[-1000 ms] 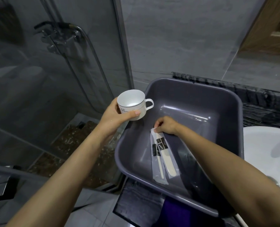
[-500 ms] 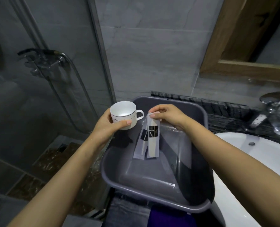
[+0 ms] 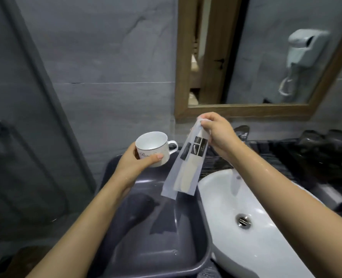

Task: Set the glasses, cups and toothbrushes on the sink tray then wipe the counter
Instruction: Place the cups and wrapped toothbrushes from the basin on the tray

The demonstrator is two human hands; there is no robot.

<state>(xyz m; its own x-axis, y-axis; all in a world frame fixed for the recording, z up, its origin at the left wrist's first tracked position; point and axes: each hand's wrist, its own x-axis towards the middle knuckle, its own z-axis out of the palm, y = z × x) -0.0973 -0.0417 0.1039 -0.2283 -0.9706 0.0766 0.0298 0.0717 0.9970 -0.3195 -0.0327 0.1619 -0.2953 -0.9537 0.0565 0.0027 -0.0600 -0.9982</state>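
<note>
Left grip [image 3: 140, 160] on glossy ceramic cup [image 3: 153, 148], right grip [image 3: 216, 131] pinching frosted toothbrush sleeves [image 3: 186, 169]

Looked like a hotel bathroom: white washbasin [image 3: 266, 227] beside grey tiled wall [image 3: 110, 57], wood-framed mirror [image 3: 246, 112], wall-mounted hairdryer [image 3: 304, 47] reflected, glass shower screen [image 3: 26, 137].

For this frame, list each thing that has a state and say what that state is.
Cup: upright, empty, held in the left hand.
Toothbrush packets: sealed, hanging from the right hand by their top edge.
Grey tub: empty, beside the basin.
Basin: empty, drain open.
Tap: no water running.
Glasses: on the counter at far right, too dark to tell more.
</note>
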